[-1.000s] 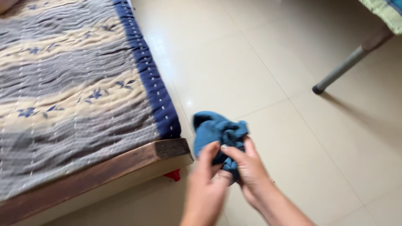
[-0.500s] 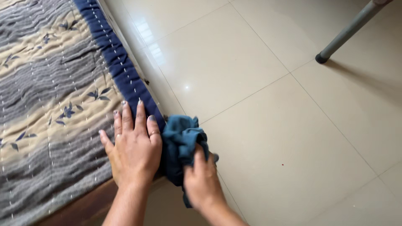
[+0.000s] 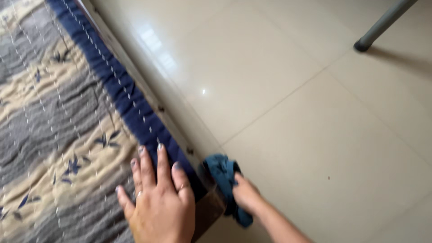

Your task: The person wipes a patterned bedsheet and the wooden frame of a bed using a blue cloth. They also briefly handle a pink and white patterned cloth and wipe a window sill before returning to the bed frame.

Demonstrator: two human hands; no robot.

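Head view, nearest first — what do I have at the bottom edge?

— I see the left hand lying flat on the quilt, palm down, fingers spread apart and holding nothing. Its fingertips reach the quilt's dark blue border, close to the bed's corner.

— And the other hand?

— I see the right hand just beside it, lower down past the bed's edge, its fingers clamped on a bunched blue cloth. The cloth is pressed against the wooden bed frame at the corner, just below the blue border. One end of it hangs under the hand, toward the floor.

— Farther out?

— The quilt runs up and left, grey and cream bands with small blue leaf prints and white stitching. To the right I see the pale tiled floor, glossy, with grout lines crossing it. At the far top right a grey metal leg stands slanted on the tiles, well apart from both hands.
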